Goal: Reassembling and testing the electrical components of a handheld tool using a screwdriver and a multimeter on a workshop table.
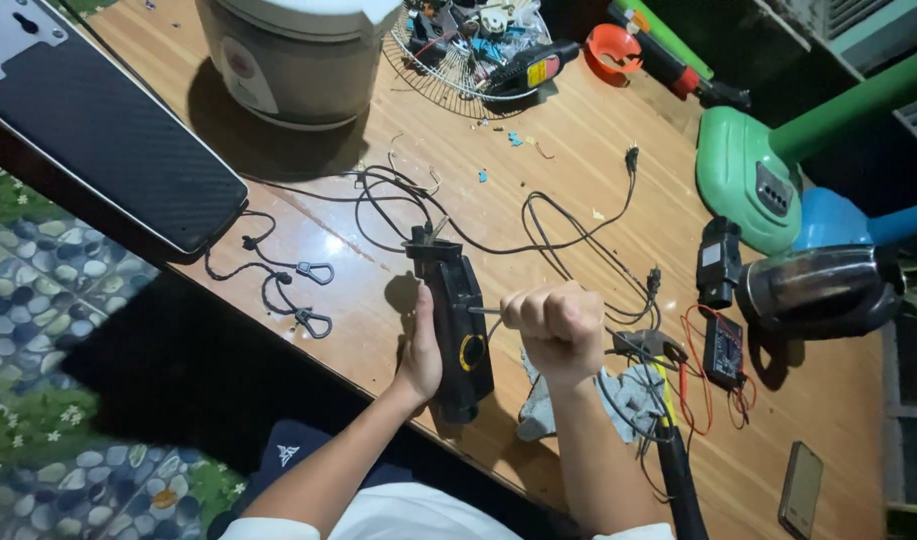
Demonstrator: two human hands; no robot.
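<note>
black handheld device (457, 330) lying on wooden tabletop (579, 170) among loose black cables (569, 240), steadied along its side by left hand (422, 355), right hand (551, 325) fisted around screwdriver (486, 311) whose tip meets the device, grey rag (629, 395) beside.

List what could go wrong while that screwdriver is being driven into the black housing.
1. The screwdriver in the right hand could slip toward the left hand steadying the black housing.
2. The loose black cords lying beside the housing might snag the right hand.
</note>
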